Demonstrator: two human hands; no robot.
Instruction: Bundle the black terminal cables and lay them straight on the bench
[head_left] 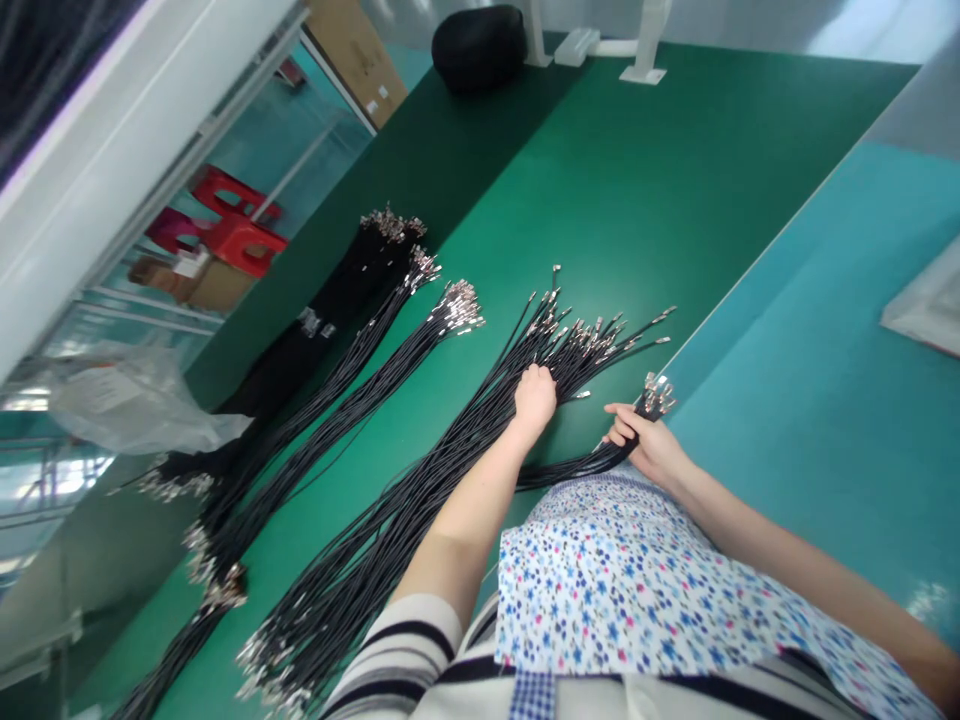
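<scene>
My left hand is closed at the upper part of a wide, loose spread of black cables, its fingers pinched on cable there. Shiny metal connectors fan out just beyond that hand. My right hand wraps round a smaller bundle of black cables near its end, at the table's edge. The metal tips of this bundle stick up above the fist. How many strands the left fingers grip is hidden.
Further left on the green table lie two tied-looking cable bundles and a thick black cable stack. A clear plastic bag rests near them. A black rounded case and white stand feet are at the far end.
</scene>
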